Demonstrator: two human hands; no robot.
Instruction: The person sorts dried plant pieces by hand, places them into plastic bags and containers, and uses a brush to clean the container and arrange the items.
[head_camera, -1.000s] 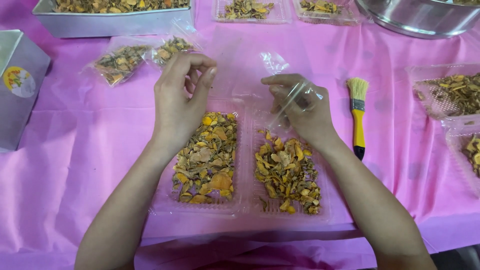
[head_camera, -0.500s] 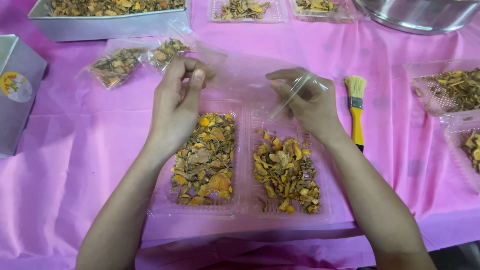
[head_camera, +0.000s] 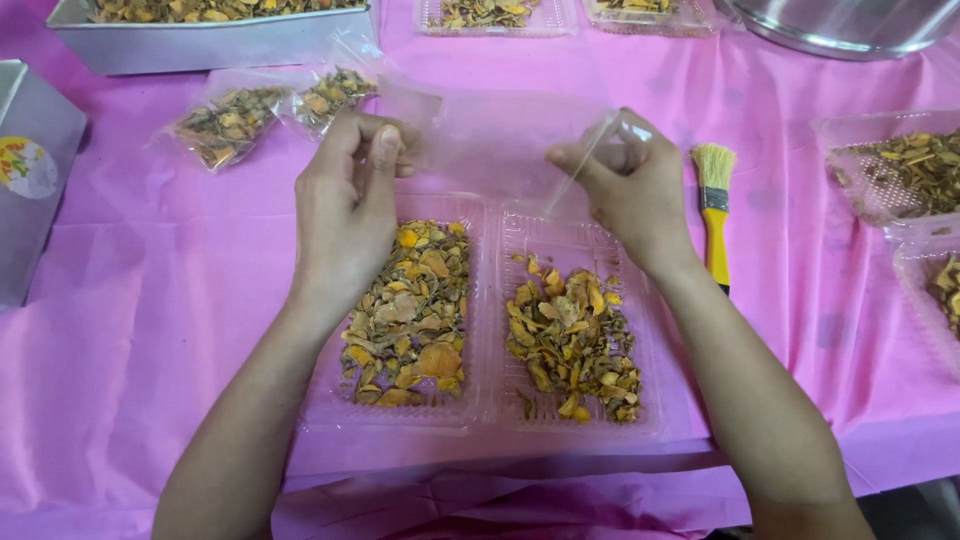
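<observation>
Both of my hands hold one clear empty plastic bag (head_camera: 500, 140) stretched between them above the table. My left hand (head_camera: 350, 205) pinches its left edge between thumb and fingers. My right hand (head_camera: 625, 190) grips its right edge. Directly below lie two clear plastic trays side by side on the pink tablecloth. The left tray (head_camera: 330, 415) holds dried orange and brown slices (head_camera: 405, 315). The right tray (head_camera: 655, 425) holds a looser pile of the same dried slices (head_camera: 570, 340).
A yellow-handled brush (head_camera: 715, 215) lies right of my right hand. Two filled clear bags (head_camera: 255, 115) lie at the upper left below a metal tray (head_camera: 210, 45) of dried slices. A grey box (head_camera: 35, 170) stands far left. More clear trays (head_camera: 890, 170) sit right; a metal bowl (head_camera: 850, 25) at top right.
My hands have moved apart and slightly up the table, pulling the clear bag wider between them. The trays have not moved.
</observation>
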